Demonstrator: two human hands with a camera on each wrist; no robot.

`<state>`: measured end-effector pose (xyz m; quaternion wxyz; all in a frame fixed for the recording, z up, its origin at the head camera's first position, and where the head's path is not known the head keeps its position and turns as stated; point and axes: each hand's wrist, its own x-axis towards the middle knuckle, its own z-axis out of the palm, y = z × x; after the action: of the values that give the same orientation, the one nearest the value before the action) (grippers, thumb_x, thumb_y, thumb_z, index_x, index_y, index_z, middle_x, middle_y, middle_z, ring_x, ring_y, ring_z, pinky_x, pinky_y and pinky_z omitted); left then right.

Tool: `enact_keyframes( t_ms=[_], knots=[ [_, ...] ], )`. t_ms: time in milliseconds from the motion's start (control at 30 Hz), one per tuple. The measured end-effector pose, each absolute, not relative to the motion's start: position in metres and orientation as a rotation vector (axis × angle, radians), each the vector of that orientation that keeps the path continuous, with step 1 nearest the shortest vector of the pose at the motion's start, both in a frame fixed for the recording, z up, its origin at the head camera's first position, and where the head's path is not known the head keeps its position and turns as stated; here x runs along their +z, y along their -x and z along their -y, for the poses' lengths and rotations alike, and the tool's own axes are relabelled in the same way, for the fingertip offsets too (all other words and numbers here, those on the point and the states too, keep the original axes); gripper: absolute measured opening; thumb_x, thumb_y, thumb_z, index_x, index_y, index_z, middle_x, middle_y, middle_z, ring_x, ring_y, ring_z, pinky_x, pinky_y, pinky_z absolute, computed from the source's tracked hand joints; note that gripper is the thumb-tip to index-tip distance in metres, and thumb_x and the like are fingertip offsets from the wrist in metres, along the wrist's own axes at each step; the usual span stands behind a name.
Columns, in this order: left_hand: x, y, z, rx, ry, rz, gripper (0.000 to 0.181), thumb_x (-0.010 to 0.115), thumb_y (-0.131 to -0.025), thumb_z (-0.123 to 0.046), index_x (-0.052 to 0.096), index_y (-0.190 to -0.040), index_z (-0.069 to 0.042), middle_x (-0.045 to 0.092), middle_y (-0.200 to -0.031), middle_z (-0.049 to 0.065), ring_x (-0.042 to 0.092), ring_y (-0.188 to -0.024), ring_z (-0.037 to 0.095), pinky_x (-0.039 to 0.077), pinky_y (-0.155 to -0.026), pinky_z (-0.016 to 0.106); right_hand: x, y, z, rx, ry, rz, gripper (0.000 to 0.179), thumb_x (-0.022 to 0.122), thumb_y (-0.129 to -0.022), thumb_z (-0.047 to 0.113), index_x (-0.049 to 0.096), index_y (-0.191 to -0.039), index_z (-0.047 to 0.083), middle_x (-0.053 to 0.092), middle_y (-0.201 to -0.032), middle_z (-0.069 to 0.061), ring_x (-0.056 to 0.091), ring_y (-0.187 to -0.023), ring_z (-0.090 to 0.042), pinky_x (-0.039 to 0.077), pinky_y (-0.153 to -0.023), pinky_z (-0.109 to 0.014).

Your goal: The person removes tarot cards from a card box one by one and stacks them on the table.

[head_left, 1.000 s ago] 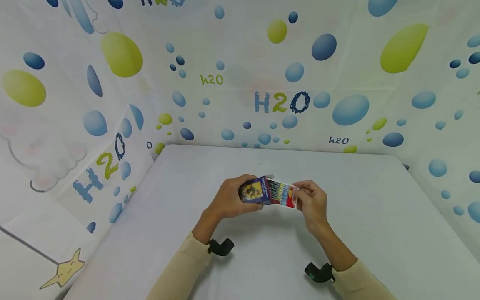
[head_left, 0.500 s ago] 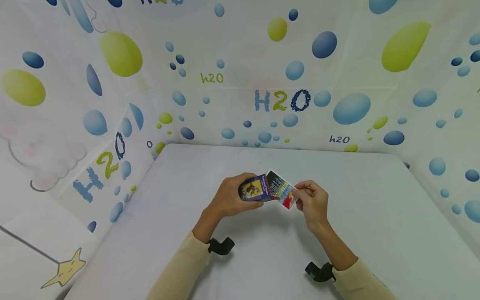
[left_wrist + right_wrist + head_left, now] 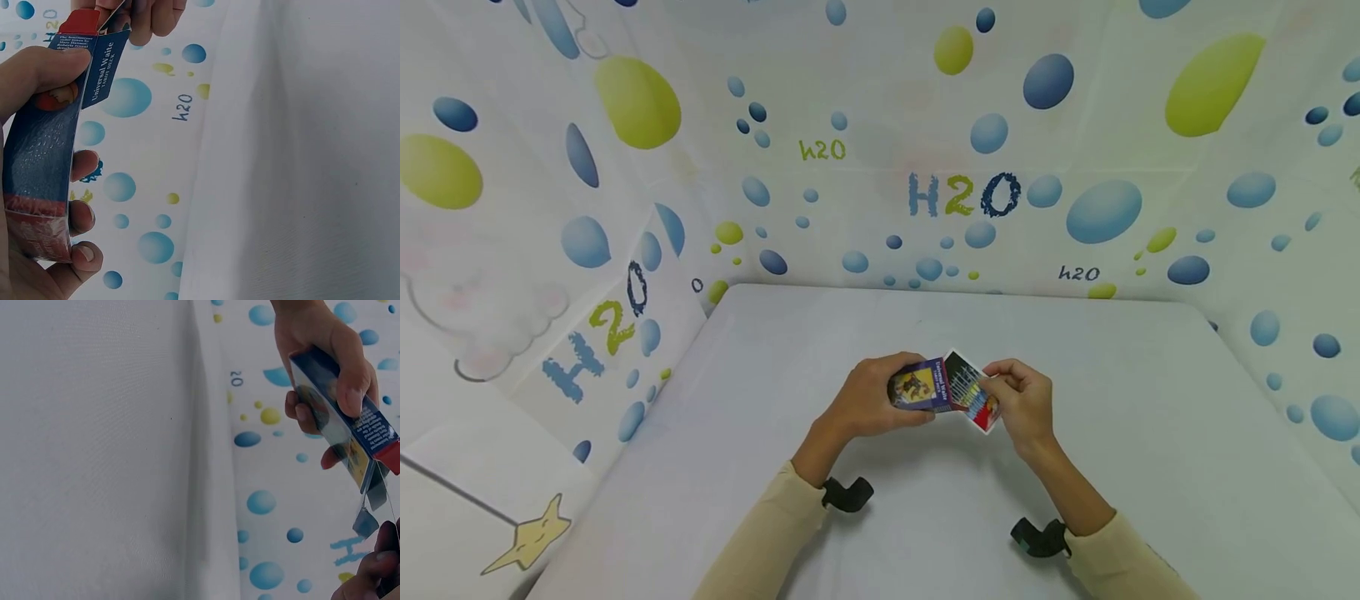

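My left hand (image 3: 868, 398) grips a dark blue tarot deck box (image 3: 916, 387) around its sides, held above the table. In the left wrist view the box (image 3: 44, 144) reads "Universal Waite Tarot Deck", its thumb side up, with a red flap (image 3: 80, 20) standing out at the open end. Clear wrap shows near its lower end. My right hand (image 3: 1028, 407) pinches a picture card (image 3: 962, 382) by its right side, thumb on its face. The card is tilted against the box's open end. In the right wrist view the right fingers (image 3: 375, 562) show only at the corner.
A white cloth-covered table (image 3: 760, 350) spreads beneath both hands. Behind it and at the sides hangs a white curtain (image 3: 880, 200) with blue and green spots and "H2O" lettering. Dark wrist cameras (image 3: 848, 494) sit on both wrists.
The card has swung from nearly in line with the box to a slant, its far corner coming out at the open end. Both hands stay close together; the left has shifted slightly right.
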<state>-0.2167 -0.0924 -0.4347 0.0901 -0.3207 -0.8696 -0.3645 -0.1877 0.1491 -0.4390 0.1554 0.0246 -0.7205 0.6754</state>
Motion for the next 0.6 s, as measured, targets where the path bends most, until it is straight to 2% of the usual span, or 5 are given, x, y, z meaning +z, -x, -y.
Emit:
enact_keyframes(
  t_ms=[300, 600],
  knots=[
    [-0.4374, 0.2148, 0.0882, -1.077, 0.979, 2.592, 0.069, 0.087, -0.075, -0.042, 0.062, -0.134, -0.016, 0.07, -0.119, -0.002, 0.061, -0.098, 0.011, 0.053, -0.085, 0.031, -0.4369, 0.1864, -0.1525, 1.836, -0.155, 2.2, 0.011, 0.065, -0.093, 0.005, 0.068, -0.092, -0.006, 0.07, -0.075, -0.017, 0.063, -0.065, -0.017, 0.054, -0.058, -0.025],
    [-0.4391, 0.2163, 0.0874, -1.098, 1.033, 2.561, 0.068, 0.089, -0.073, -0.039, 0.064, -0.131, -0.014, 0.071, -0.115, -0.003, 0.061, -0.094, 0.009, 0.054, -0.081, 0.028, -0.4377, 0.1866, -0.1529, 1.792, -0.207, 2.292, 0.013, 0.068, -0.094, 0.01, 0.069, -0.093, -0.003, 0.069, -0.075, -0.015, 0.061, -0.064, -0.017, 0.054, -0.055, -0.027]
  ],
)
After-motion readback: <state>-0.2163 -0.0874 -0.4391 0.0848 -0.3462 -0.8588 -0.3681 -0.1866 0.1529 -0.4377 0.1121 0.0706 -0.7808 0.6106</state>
